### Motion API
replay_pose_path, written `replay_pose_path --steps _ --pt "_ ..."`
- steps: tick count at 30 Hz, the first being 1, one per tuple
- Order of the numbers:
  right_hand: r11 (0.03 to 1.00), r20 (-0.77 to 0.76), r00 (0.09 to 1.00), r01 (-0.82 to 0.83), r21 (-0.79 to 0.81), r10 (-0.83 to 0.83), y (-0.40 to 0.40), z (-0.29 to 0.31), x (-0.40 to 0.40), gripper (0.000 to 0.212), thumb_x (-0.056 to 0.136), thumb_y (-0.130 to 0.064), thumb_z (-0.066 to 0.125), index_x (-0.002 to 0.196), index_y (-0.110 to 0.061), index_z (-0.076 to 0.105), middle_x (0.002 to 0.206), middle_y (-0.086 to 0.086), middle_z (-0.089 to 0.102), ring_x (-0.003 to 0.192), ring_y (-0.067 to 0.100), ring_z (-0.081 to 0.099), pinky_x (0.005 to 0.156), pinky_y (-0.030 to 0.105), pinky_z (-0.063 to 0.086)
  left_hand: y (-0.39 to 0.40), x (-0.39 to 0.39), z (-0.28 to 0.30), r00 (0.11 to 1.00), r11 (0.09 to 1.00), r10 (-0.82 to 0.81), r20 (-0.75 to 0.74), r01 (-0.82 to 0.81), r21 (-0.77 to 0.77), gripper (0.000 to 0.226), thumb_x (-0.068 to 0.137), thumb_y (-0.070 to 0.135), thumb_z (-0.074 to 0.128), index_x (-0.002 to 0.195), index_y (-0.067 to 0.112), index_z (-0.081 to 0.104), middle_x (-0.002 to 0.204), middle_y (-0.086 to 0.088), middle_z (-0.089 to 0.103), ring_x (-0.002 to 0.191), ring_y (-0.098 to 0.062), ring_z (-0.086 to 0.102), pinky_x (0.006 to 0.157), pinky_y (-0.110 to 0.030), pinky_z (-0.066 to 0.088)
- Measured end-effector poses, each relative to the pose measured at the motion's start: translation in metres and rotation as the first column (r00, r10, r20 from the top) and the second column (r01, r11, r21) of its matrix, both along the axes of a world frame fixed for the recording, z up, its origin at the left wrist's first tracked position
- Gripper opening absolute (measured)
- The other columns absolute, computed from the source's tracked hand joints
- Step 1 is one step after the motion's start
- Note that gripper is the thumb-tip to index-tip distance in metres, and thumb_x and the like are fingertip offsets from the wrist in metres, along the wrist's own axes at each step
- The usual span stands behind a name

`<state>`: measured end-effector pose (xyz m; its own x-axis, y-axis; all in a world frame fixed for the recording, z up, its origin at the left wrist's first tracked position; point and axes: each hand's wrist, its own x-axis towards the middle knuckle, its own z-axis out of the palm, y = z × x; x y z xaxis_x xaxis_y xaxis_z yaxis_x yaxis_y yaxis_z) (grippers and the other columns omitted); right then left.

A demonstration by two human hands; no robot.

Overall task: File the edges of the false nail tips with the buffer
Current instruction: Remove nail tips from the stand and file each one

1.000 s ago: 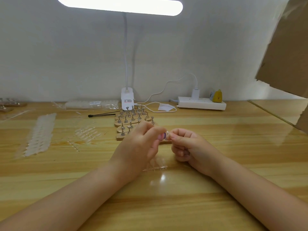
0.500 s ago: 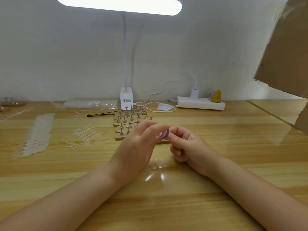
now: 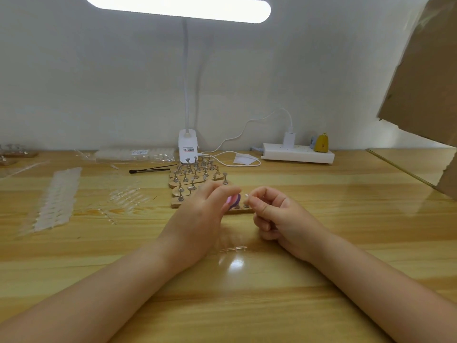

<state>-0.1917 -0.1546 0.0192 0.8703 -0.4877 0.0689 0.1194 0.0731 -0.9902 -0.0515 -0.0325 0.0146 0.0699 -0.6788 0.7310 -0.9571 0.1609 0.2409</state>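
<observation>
My left hand [image 3: 197,219] grips a small pink and purple buffer [image 3: 233,201] between thumb and fingers above the middle of the wooden table [image 3: 321,231]. My right hand [image 3: 277,216] pinches a clear false nail tip [image 3: 246,196] just to the buffer's right, a small gap apart from it. A clear strip of nail tips [image 3: 232,248] lies on the table under my hands. More loose clear tips [image 3: 128,196] lie to the left.
Wooden stands with metal pegs [image 3: 195,177] sit just behind my hands. Sheets of nail tips [image 3: 58,199] lie at left, a black brush [image 3: 148,169] and a bag [image 3: 134,154] behind. A lamp base [image 3: 188,147], power strip [image 3: 298,153] and cardboard [image 3: 425,82] stand at the back and right.
The buffer and the nail tip were touching; now they sit slightly apart. Both hands stay in about the same spot.
</observation>
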Motion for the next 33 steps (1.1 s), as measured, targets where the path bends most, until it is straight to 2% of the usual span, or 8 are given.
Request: replay_pose_path --steps 3,9,13,17,22,26,31,33 --pt "0.999 -0.002 1.000 0.009 -0.031 -0.009 0.001 -0.002 0.001 0.010 0.083 -0.022 0.061 0.085 -0.014 0.056 0.066 -0.003 0.046 0.049 0.007 0.036 0.040 0.016 0.024 0.000 -0.005 0.003 0.992 0.989 -0.123 0.017 0.124 -0.085 0.031 0.092 0.007 0.049 0.123 0.010 0.053 0.107 -0.013 0.058 0.091 -0.021 0.058 0.081 -0.026 0.050" --pt "1.000 0.018 1.000 -0.010 0.026 0.010 -0.001 -0.002 0.001 0.012 0.079 -0.023 0.062 0.084 -0.014 0.058 0.068 -0.005 0.053 0.048 0.006 0.038 0.039 0.015 0.025 -0.001 0.000 -0.001 0.996 0.993 0.092 -0.002 -0.091 0.070 0.040 0.087 -0.005 0.059 0.124 0.007 0.058 0.110 -0.013 0.058 0.089 -0.030 0.060 0.076 -0.044 0.053" --pt "1.000 -0.020 1.000 -0.009 -0.028 0.009 0.001 -0.001 0.002 0.020 0.076 -0.028 0.064 0.085 -0.010 0.059 0.055 -0.006 0.047 0.045 0.005 0.037 0.038 0.015 0.026 0.000 -0.007 0.005 0.992 0.995 -0.065 0.112 0.073 -0.070 0.024 0.094 0.011 0.051 0.118 0.013 0.052 0.101 -0.013 0.058 0.083 -0.026 0.059 0.073 -0.036 0.052" --pt "0.999 -0.028 0.998 -0.051 0.012 0.051 0.000 0.003 0.000 0.012 0.085 -0.021 0.057 0.084 -0.009 0.056 0.052 -0.009 0.045 0.045 0.005 0.037 0.038 0.015 0.022 0.002 -0.004 0.004 0.987 0.998 0.059 0.150 -0.053 -0.044 0.025 0.087 0.000 0.061 0.112 0.005 0.063 0.094 -0.016 0.059 0.077 -0.030 0.059 0.063 -0.044 0.053" --pt "1.000 -0.045 0.999 -0.027 -0.006 0.027 0.000 0.002 0.000 0.011 0.095 -0.012 0.050 0.086 -0.009 0.055 0.050 -0.009 0.044 0.045 0.005 0.036 0.040 0.016 0.019 0.001 -0.007 0.006 0.969 0.989 -0.078 0.234 0.105 -0.103 0.026 0.092 0.008 0.054 0.117 0.014 0.049 0.094 -0.014 0.059 0.077 -0.026 0.058 0.067 -0.036 0.051" --pt "0.997 -0.033 0.997 -0.062 0.047 0.063 -0.002 0.003 -0.001 0.009 0.086 -0.019 0.055 0.083 -0.010 0.055 0.054 -0.006 0.037 0.046 0.005 0.037 0.040 0.017 0.019 0.001 -0.004 0.004 0.977 0.999 0.030 0.212 -0.024 -0.032 0.036 0.084 -0.002 0.063 0.114 0.013 0.052 0.093 -0.017 0.059 0.076 -0.030 0.057 0.061 -0.043 0.052" --pt "0.998 -0.042 0.997 -0.061 -0.001 0.061 -0.003 0.001 0.000 0.006 0.090 -0.012 0.051 0.086 -0.009 0.053 0.054 -0.005 0.041 0.046 0.005 0.037 0.042 0.019 0.016 0.001 -0.011 0.004 0.944 0.987 -0.077 0.321 0.118 -0.112 0.040 0.082 -0.005 0.060 0.116 0.015 0.049 0.095 -0.017 0.060 0.080 -0.027 0.058 0.072 -0.035 0.050" --pt "0.996 -0.038 0.995 -0.088 0.006 0.088 -0.004 0.001 -0.001 0.006 0.089 -0.012 0.050 0.085 -0.009 0.052 0.058 0.000 0.036 0.047 0.006 0.037 0.043 0.020 0.015 0.001 -0.012 0.002 0.933 0.995 -0.044 0.357 0.071 -0.064 0.050 0.074 -0.010 0.066 0.115 0.016 0.054 0.097 -0.015 0.060 0.082 -0.026 0.057 0.076 -0.030 0.045"
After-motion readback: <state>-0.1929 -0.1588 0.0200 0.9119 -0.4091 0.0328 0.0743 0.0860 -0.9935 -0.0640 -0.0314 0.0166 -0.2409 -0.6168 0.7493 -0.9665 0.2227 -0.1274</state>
